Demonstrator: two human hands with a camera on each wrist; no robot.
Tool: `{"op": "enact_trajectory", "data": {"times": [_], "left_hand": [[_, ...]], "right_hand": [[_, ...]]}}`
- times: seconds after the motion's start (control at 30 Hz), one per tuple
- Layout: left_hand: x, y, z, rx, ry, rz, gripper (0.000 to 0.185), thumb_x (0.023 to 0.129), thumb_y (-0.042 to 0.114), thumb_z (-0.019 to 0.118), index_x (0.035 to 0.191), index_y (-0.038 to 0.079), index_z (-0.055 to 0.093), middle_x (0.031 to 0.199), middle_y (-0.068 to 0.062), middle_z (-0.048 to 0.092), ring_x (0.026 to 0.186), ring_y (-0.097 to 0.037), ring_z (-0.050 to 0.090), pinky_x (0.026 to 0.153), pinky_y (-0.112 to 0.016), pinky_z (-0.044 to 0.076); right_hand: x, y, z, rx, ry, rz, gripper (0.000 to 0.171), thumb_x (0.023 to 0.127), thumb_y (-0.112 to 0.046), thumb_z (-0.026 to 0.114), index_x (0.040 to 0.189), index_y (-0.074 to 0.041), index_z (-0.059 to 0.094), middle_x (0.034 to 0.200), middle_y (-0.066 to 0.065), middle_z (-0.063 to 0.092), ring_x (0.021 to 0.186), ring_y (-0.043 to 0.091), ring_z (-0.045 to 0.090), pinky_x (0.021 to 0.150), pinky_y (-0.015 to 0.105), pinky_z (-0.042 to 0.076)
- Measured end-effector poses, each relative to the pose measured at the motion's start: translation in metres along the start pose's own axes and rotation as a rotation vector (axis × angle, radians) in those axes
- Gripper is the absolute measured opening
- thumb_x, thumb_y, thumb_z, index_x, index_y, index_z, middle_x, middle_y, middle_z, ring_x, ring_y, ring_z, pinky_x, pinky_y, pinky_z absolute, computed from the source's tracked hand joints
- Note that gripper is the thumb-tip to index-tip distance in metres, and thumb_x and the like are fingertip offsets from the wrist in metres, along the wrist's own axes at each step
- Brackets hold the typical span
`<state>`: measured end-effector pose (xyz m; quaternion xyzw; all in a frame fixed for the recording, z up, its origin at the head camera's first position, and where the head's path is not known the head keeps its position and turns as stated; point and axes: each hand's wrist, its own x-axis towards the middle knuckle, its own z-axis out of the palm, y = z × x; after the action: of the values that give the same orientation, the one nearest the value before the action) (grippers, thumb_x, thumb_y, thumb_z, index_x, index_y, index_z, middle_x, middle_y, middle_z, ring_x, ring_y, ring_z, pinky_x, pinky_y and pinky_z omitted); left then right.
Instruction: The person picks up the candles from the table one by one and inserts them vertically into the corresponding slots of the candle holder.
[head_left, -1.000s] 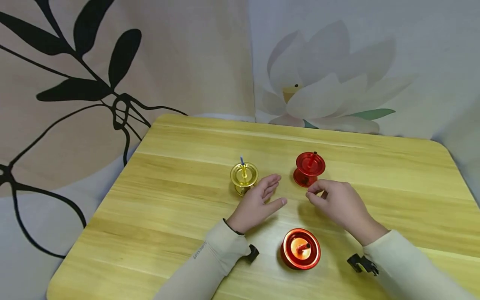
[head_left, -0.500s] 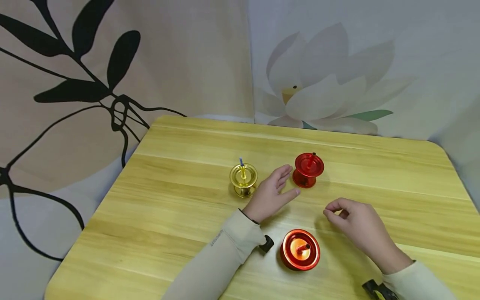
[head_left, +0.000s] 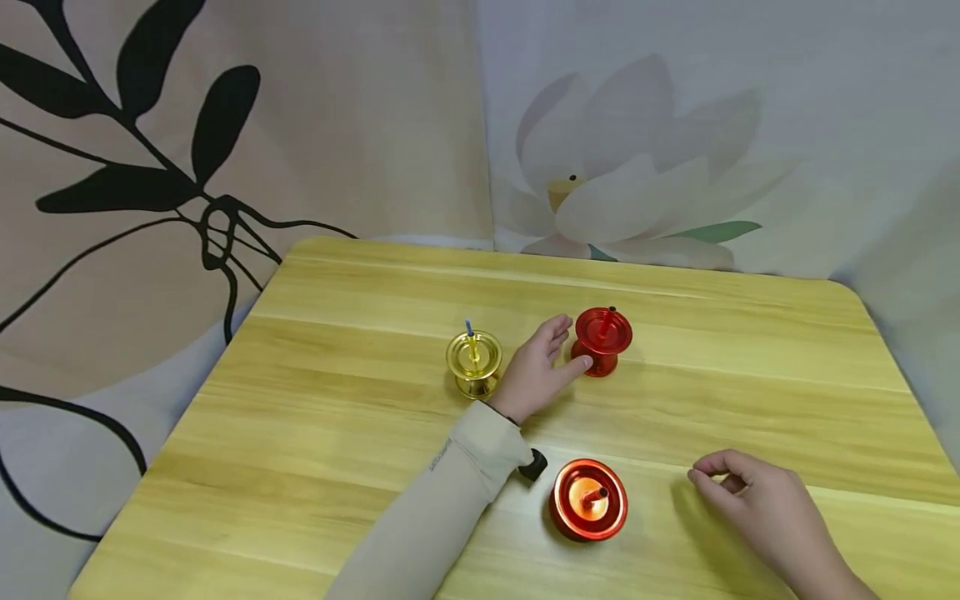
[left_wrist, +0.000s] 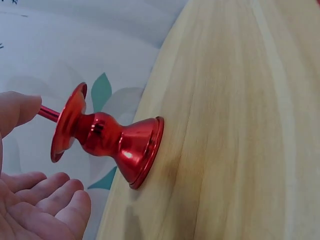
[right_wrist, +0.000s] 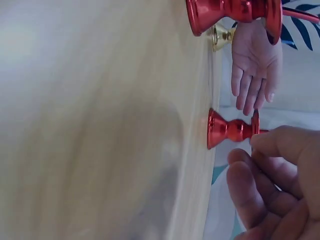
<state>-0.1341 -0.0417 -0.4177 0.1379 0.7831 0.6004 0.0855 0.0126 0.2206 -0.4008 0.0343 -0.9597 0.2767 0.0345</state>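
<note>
In the head view, the left hand [head_left: 534, 373] is spread, thumb apart from fingers, just beside the far red holder [head_left: 602, 343], toward the far edge of the desk [head_left: 360, 333]; contact cannot be told. The gold holder [head_left: 474, 364] stands nearer the left edge, the near red holder [head_left: 587, 502] farther from the far edge. The right hand [head_left: 772, 512] is loosely curled. In the left wrist view, the far red holder stands upright. In the right wrist view, the left palm shows past the near red holder.
</note>
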Motion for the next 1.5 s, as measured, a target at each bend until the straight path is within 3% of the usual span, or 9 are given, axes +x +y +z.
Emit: {"op": "enact_trajectory", "data": {"times": [0.17, 0.3, 0.53, 0.7, 0.83, 1.0, 1.1, 1.27, 1.5], "left_hand": [[0.009, -0.001, 0.003, 0.007, 0.004, -0.001, 0.074, 0.095, 0.02, 0.072, 0.154, 0.0, 0.032, 0.156, -0.011, 0.041, 0.141, -0.021, 0.043, 0.112, -0.027, 0.037], [0.015, 0.001, 0.007, 0.014, 0.008, 0.001, 0.075, 0.093, 0.019, 0.073, 0.154, 0.0, 0.033, 0.155, -0.011, 0.042, 0.141, -0.019, 0.043, 0.112, -0.028, 0.038], [0.023, 0.003, 0.011, 0.023, 0.0, -0.038, 0.077, 0.093, 0.024, 0.073, 0.155, 0.002, 0.033, 0.154, -0.01, 0.044, 0.141, -0.019, 0.043, 0.112, -0.03, 0.039], [0.028, 0.003, 0.014, 0.029, -0.011, -0.054, 0.082, 0.091, 0.026, 0.076, 0.156, 0.003, 0.032, 0.153, -0.01, 0.046, 0.138, -0.022, 0.046, 0.11, -0.035, 0.042], [0.032, 0.002, 0.017, 0.071, -0.026, -0.063, 0.087, 0.088, 0.029, 0.079, 0.157, 0.007, 0.031, 0.151, -0.008, 0.048, 0.133, -0.023, 0.052, 0.106, -0.035, 0.046], [0.036, 0.0, 0.02, 0.129, -0.032, -0.071, 0.09, 0.087, 0.031, 0.081, 0.158, 0.012, 0.029, 0.15, -0.008, 0.049, 0.131, -0.024, 0.053, 0.105, -0.036, 0.047], [0.038, -0.001, 0.02, 0.137, -0.034, -0.075, 0.091, 0.087, 0.033, 0.081, 0.158, 0.013, 0.029, 0.15, -0.008, 0.049, 0.132, -0.025, 0.052, 0.105, -0.037, 0.047], [0.038, -0.002, 0.02, 0.134, -0.049, -0.083, 0.09, 0.087, 0.033, 0.08, 0.158, 0.014, 0.029, 0.15, -0.008, 0.049, 0.132, -0.025, 0.052, 0.105, -0.038, 0.047], [0.037, -0.006, 0.021, 0.135, -0.061, -0.052, 0.087, 0.09, 0.034, 0.077, 0.158, 0.015, 0.027, 0.15, -0.007, 0.049, 0.133, -0.021, 0.052, 0.107, -0.033, 0.045]], "right_hand": [[-0.013, 0.008, -0.001, -0.014, -0.047, 0.09, 0.005, 0.091, -0.024, 0.077, 0.088, -0.022, 0.073, 0.065, -0.015, 0.06, 0.056, -0.001, 0.05, 0.055, 0.023, 0.043], [-0.021, 0.016, -0.006, -0.033, -0.114, 0.188, 0.012, 0.095, -0.031, 0.072, 0.094, -0.019, 0.074, 0.069, -0.011, 0.062, 0.058, 0.002, 0.05, 0.058, 0.024, 0.043], [-0.035, 0.032, -0.013, -0.053, -0.093, 0.298, 0.019, 0.095, -0.037, 0.07, 0.095, -0.018, 0.073, 0.071, -0.01, 0.064, 0.058, 0.003, 0.051, 0.056, 0.022, 0.041], [-0.039, 0.047, -0.018, -0.071, -0.131, 0.344, 0.031, 0.095, -0.044, 0.068, 0.099, -0.014, 0.074, 0.082, -0.009, 0.069, 0.063, 0.003, 0.052, 0.057, 0.022, 0.043], [-0.037, 0.056, -0.02, -0.121, -0.195, 0.347, 0.036, 0.096, -0.045, 0.066, 0.101, -0.01, 0.075, 0.084, -0.008, 0.069, 0.068, 0.005, 0.058, 0.059, 0.026, 0.048], [-0.031, 0.064, -0.02, -0.151, -0.339, 0.363, 0.052, 0.097, -0.054, 0.06, 0.107, -0.005, 0.074, 0.086, -0.008, 0.071, 0.074, 0.017, 0.067, 0.067, 0.045, 0.054], [-0.029, 0.065, -0.017, -0.155, -0.383, 0.369, 0.055, 0.096, -0.058, 0.059, 0.108, -0.006, 0.075, 0.086, -0.009, 0.071, 0.077, 0.017, 0.068, 0.069, 0.048, 0.054], [-0.03, 0.06, -0.014, -0.173, -0.324, 0.327, 0.033, 0.097, -0.044, 0.064, 0.101, -0.014, 0.077, 0.081, -0.012, 0.068, 0.07, 0.009, 0.061, 0.062, 0.038, 0.051], [-0.03, 0.054, -0.01, -0.195, -0.224, 0.187, 0.006, 0.093, -0.021, 0.07, 0.09, -0.017, 0.072, 0.08, -0.009, 0.06, 0.069, 0.008, 0.051, 0.06, 0.03, 0.046]]}}
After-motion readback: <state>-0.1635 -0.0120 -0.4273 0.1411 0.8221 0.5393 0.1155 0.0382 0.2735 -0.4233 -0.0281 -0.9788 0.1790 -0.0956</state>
